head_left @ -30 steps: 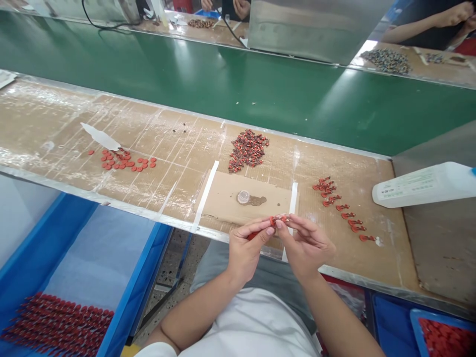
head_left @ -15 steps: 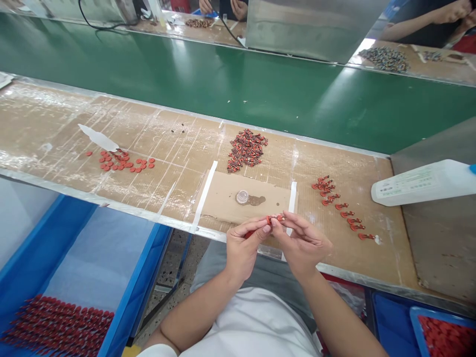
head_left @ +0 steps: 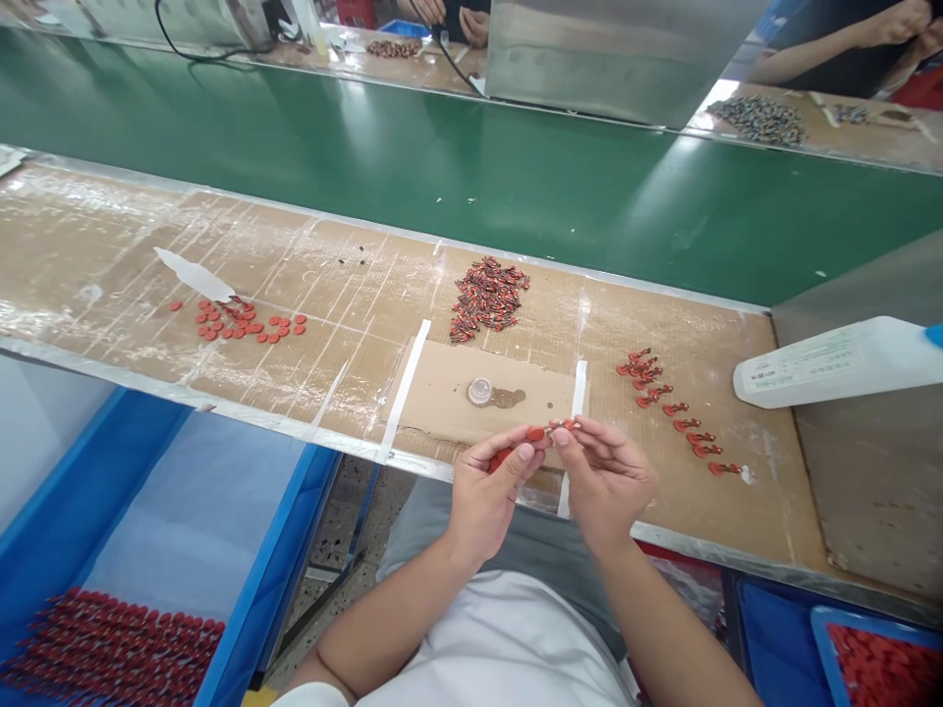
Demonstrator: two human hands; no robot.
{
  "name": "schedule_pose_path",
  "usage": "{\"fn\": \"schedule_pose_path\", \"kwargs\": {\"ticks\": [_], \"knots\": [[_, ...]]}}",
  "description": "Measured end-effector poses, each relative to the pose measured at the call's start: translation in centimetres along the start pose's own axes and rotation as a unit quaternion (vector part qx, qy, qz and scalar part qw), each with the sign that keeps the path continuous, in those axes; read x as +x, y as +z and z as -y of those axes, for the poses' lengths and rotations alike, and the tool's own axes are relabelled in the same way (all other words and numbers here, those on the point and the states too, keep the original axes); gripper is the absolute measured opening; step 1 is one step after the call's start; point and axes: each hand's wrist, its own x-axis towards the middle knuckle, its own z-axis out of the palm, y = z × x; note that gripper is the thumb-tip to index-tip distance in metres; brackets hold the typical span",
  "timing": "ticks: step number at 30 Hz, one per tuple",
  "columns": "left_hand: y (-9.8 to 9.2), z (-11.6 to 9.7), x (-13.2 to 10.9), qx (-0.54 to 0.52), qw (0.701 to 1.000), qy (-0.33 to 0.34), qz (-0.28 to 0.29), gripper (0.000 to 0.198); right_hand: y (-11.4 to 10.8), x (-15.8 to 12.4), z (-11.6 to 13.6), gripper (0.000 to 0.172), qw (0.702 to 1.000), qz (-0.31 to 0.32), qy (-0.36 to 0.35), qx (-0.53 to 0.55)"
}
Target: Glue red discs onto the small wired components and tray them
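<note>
From where I stood, the person's left hand [head_left: 486,501] and right hand [head_left: 604,481] were both closed at the fingertips on a small red part [head_left: 536,434], pinching it between them just above a cardboard sheet [head_left: 442,393] taped to the workbench [head_left: 110,255]. A clear cap [head_left: 479,391] sat on that sheet, a heap of red parts [head_left: 490,299] lay just beyond it, a row of red pieces [head_left: 678,417] ran off to the right, and red discs [head_left: 250,324] lay to the left.
</note>
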Motion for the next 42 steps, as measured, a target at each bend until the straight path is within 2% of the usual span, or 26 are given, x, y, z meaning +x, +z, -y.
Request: {"fn": "schedule_pose_path", "kwargs": {"ticks": [3, 5, 10, 13, 16, 23, 34, 42], "knots": [[-0.1, -0.4, 0.1, -0.038, 0.998, -0.044, -0.015, 0.019, -1.2, 1.6, -0.3, 0.029, 0.997, -0.053, -0.03, -0.052], [-0.1, -0.6, 0.4, -0.058, 0.996, -0.061, -0.025, 0.02, -2.2, 2.9, -0.6, 0.03, 0.994, -0.085, -0.025, -0.063], [0.4, -0.6, 0.9, -0.071, 0.994, -0.078, -0.025, 0.019, -3.2, 4.3, -0.1, 0.025, 0.992, -0.122, 0.013, 0.04], [0.6, -0.4, 0.9, -0.06, 0.995, -0.081, -0.026, 0.019, -2.7, 3.2, 0.9, 0.023, 0.992, -0.103, 0.015, 0.066], [0.6, -0.2, 0.8, -0.055, 0.994, -0.083, -0.034, 0.019, -1.9, 1.4, 1.2, 0.025, 0.997, -0.063, -0.001, 0.038], [0.2, -0.1, 0.9, -0.054, 0.994, -0.089, -0.047, 0.02, -0.6, -0.7, 0.0, 0.028, 0.999, 0.017, -0.033, -0.009], [-0.2, -0.1, 0.8, -0.053, 0.994, -0.091, -0.032, 0.015, -0.2, -0.8, -0.3, 0.026, 0.999, 0.029, -0.029, -0.027], [-0.5, -0.4, 0.9, -0.045, 0.995, -0.089, -0.006, 0.016, -0.2, -0.5, 0.3, 0.022, 0.999, 0.037, 0.039, -0.003]]}}
